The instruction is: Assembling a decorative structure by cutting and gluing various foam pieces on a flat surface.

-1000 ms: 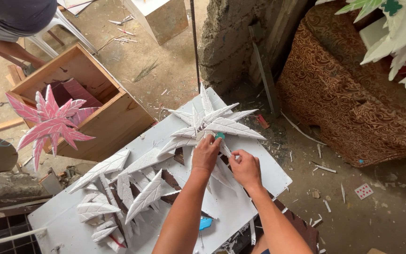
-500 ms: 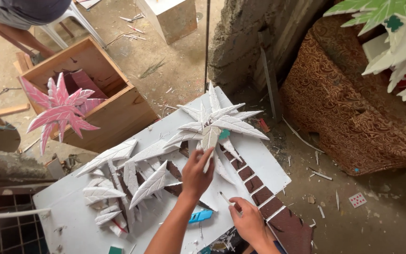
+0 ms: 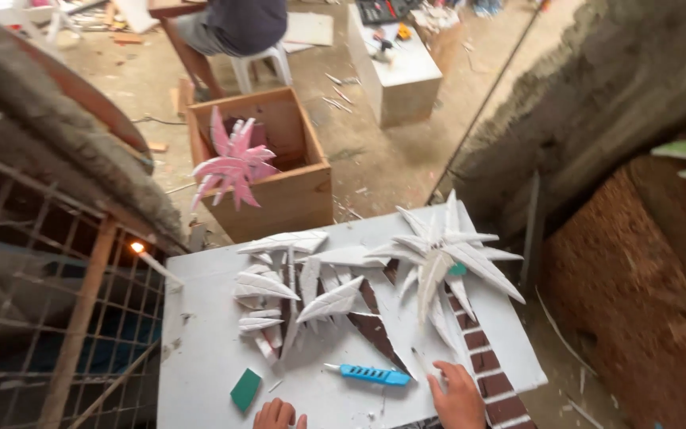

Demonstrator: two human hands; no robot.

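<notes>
A white star of foam palm leaves [image 3: 438, 254] lies on the white board [image 3: 208, 357], above a brown striped trunk [image 3: 490, 365]. A second pile of white leaves [image 3: 295, 290] lies to its left over another brown trunk [image 3: 375, 322]. My right hand [image 3: 458, 393] rests flat on the board's near edge, next to the striped trunk and just right of a blue utility knife [image 3: 371, 375]. My left hand [image 3: 275, 415] shows only curled knuckles at the bottom edge, near a small green piece [image 3: 245, 389]. Neither hand holds anything that I can see.
A wooden crate [image 3: 279, 199] with a pink leaf star [image 3: 232, 163] stands behind the board. A person sits on a white stool [image 3: 260, 63] further back, beside a white box [image 3: 398, 71] with tools. A metal grid [image 3: 49, 318] is left, a brown textured wall [image 3: 629, 302] right.
Both hands have pulled back from the white leaf star to the board's near edge. The camera has tilted up, and more of the floor and crate shows.
</notes>
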